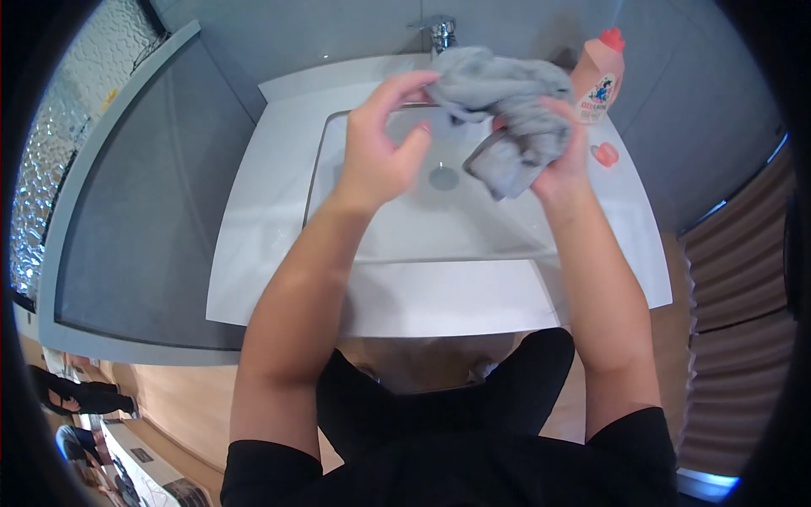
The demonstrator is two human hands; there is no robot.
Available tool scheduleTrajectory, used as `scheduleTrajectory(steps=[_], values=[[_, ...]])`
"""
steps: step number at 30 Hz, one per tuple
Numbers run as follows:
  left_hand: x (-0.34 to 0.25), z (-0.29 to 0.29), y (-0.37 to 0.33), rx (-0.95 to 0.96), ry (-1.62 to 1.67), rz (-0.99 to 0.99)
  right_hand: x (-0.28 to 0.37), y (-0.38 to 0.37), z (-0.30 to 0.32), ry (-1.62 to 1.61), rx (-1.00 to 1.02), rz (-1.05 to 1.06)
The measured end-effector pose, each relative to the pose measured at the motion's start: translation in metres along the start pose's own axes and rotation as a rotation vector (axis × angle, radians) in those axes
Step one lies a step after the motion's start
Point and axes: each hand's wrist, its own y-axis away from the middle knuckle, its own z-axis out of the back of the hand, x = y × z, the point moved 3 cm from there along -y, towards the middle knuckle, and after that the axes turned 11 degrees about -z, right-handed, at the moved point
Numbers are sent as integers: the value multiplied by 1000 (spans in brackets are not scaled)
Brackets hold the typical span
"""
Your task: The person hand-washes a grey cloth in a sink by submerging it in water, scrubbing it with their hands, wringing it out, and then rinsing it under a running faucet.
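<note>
A bunched grey cloth [524, 93] hangs over the right part of the white sink basin [397, 228], its folds slightly blurred. My right hand [568, 160] is closed around it from the right side, with a loose flap drooping toward the basin. Reaching in from the left, my left hand [384, 139] has its thumb and fingers spread apart. Its fingertips are at the cloth's left end; whether they touch it I cannot tell. Below the cloth the round drain [443, 177] shows. Behind it stands the chrome faucet [442, 34], its spout partly covered.
A pink bottle [600, 76] with a red cap stands at the counter's back right corner. Nearby on the white countertop [448, 296] lies a small pinkish-red piece [606, 154]. A grey-framed panel [152, 194] borders the left; a brown pleated curtain [739, 338] hangs at right.
</note>
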Motion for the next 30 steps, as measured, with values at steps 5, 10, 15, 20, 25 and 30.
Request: scheduleTrajectory(steps=[5, 10, 15, 20, 25, 30], values=[[76, 0, 51, 275, -116, 447, 32, 14, 21, -201, -155, 380], [118, -35, 100, 742, -269, 481, 40, 13, 47, -200, 6, 346], [101, -69, 102, 1225, -349, 668, 39, 14, 48, -268, -78, 333], [110, -75, 114, 1219, -379, 677, 41, 14, 43, -245, -131, 324], [104, -86, 107, 1233, -395, 699, 40, 13, 46, -227, -124, 299], [112, -82, 110, 1135, -315, 616, 41, 13, 44, -172, -143, 289]])
